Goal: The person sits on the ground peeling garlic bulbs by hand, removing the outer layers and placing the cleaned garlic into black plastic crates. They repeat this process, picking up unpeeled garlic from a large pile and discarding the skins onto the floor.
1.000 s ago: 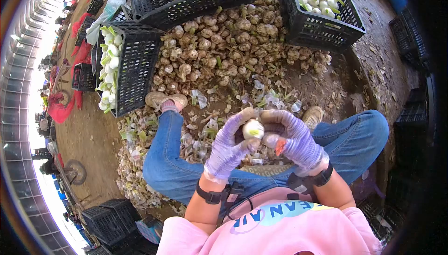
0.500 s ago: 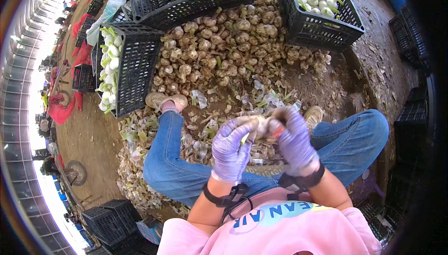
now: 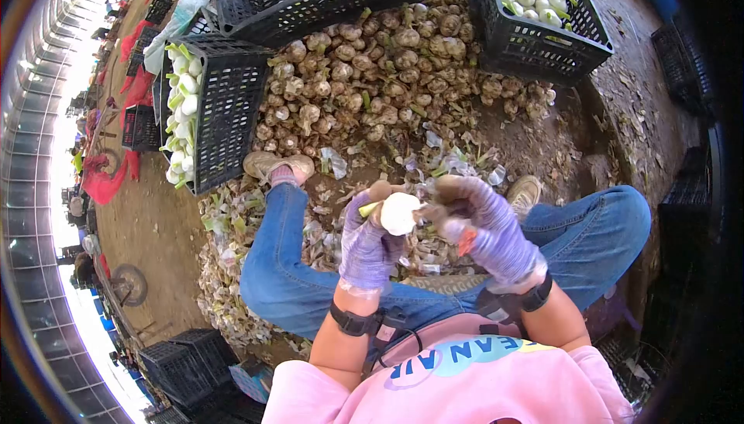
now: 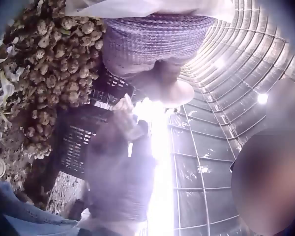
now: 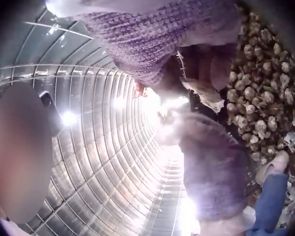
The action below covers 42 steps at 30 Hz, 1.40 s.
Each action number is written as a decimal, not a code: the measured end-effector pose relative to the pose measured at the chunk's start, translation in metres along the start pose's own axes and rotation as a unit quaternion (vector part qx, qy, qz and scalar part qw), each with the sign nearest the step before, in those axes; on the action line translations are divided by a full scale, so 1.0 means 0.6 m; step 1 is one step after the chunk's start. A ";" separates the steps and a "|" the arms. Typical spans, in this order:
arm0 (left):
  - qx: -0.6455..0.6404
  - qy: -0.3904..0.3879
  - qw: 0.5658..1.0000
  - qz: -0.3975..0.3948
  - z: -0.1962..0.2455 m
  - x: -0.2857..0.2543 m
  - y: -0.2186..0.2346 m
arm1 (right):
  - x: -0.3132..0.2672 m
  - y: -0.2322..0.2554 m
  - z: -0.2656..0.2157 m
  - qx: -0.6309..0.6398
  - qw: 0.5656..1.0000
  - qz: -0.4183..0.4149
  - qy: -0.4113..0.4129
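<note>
My left hand, in a purple knit glove with soiled fingertips, grips a peeled white garlic bulb. Its short green stem points left, between the thumb and fingers. Just right of the bulb is my right hand, gloved alike, with an orange-red patch by the thumb. Its curled fingers pinch a strip of garlic skin, which shows in the right wrist view. Both hands are over the lap, fingertips close together. In the left wrist view the glove hides most of the bulb.
Ahead lies a heap of unpeeled garlic. Black crates of white bulbs stand at the left, back and right. Scattered peelings cover the ground around the person's legs. Stacked crates stand at lower left.
Both hands were together around the bulb, then turned it, blurred and hidden by fingers. Now the bulb shows in the left hand, stem leftward, and the right hand has drawn a little away.
</note>
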<state>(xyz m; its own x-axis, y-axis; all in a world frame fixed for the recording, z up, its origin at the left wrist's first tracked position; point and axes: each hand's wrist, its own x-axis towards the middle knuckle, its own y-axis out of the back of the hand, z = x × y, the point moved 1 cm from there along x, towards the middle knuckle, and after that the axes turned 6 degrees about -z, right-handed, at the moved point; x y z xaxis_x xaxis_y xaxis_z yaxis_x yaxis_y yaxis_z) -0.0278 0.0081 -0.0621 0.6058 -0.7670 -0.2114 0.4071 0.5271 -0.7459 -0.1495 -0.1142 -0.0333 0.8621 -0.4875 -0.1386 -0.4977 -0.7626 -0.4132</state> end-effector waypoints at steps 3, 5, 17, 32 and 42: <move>0.093 0.025 0.995 0.030 -0.016 0.005 -0.003 | 0.011 -0.003 0.017 -0.067 0.996 -0.032 -0.040; 0.106 0.009 0.993 0.049 -0.024 0.018 0.015 | 0.011 -0.010 0.030 -0.060 0.997 -0.057 0.002; 0.235 0.046 0.931 0.276 -0.030 0.244 0.239 | 0.047 0.091 0.118 -0.307 0.943 -0.083 -0.099; 0.773 0.056 0.626 0.080 -0.168 0.479 0.288 | 0.087 0.137 0.155 -0.235 0.958 0.011 -0.165; 0.271 0.251 0.922 -0.113 -0.034 0.159 0.012 | 0.071 0.087 0.084 -0.160 0.977 0.135 0.051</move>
<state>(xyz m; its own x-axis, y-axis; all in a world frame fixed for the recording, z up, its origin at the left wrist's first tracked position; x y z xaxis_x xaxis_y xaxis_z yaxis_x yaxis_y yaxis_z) 0.0193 -0.0690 -0.1003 0.1259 -0.8807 -0.4567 0.8484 0.3342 -0.4106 -0.1340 -0.1533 -0.1060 0.6893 -0.7166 -0.1066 -0.7241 -0.6861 -0.0702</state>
